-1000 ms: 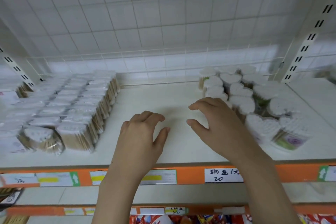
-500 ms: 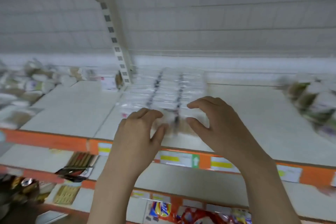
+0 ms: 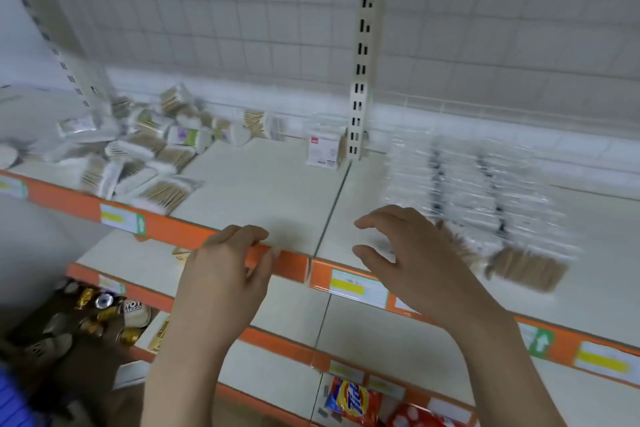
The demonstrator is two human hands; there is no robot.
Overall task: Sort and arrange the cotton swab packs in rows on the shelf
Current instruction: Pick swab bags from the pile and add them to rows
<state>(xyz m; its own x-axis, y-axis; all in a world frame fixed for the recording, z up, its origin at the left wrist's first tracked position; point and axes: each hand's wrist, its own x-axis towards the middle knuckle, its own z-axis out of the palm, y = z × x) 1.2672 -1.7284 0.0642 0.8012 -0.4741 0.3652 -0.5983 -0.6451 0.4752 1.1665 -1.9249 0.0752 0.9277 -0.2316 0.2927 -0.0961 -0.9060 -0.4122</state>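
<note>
- Reaching out in front, both bare hands were up at the shelf's orange front edge (image 3: 294,262), and neither hand held anything.
- The left hand (image 3: 225,274) hung over that orange edge, with its fingers curled loosely and close together.
- The right hand (image 3: 412,270) hovered just over the white shelf board (image 3: 263,191), with its fingers bent and spread and a wide gap between thumb and fingers.
- Just beside the right hand, on the right part of the shelf, cotton swab packs (image 3: 485,184) lay in neat rows running toward the back. They looked blurry.
- Farther away on the left part of the shelf, a messy pile of cotton swab packs (image 3: 138,152) lay tipped every which way, some near the front edge.
- A small white box with pink print (image 3: 323,151) stood near the back, just beside the white slotted post (image 3: 360,80).
- Behind it all was a white wire grid wall (image 3: 242,17).
- Below, a lower shelf held orange detergent bags (image 3: 356,400).
</note>
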